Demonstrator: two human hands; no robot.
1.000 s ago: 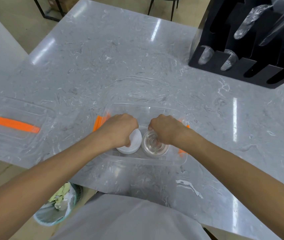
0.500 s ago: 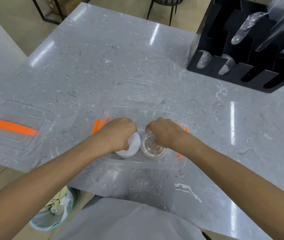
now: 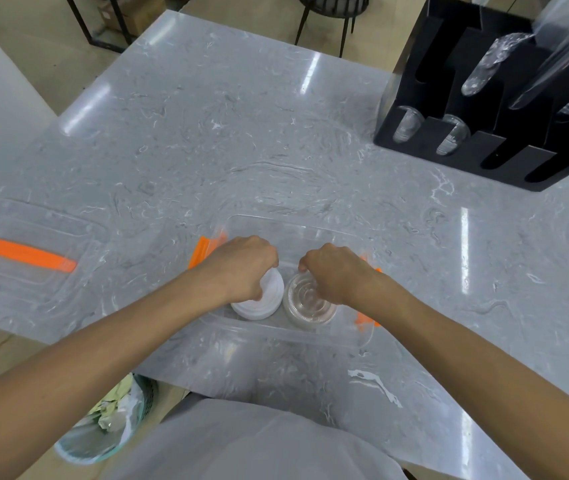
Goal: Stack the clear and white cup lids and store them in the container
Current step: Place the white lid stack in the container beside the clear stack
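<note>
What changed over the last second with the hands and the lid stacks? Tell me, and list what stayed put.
Nothing clearly moved. The left hand still grips the white lid stack and the right hand still grips the clear lid stack, both standing side by side inside the clear container. Neither stack was let go. The container lid on the left and the black cup holder stayed where they were; only the camera shifted slightly.

- Looking like a café or drinks-shop service counter: a grey marble-patterned countertop (image 3: 241, 140) is filling the view.
- A black cup dispenser rack (image 3: 505, 133) is standing at the countertop's far right corner, holding sleeved clear cups (image 3: 491, 64).
- A stool (image 3: 328, 8) is showing beyond the countertop's far edge.
</note>
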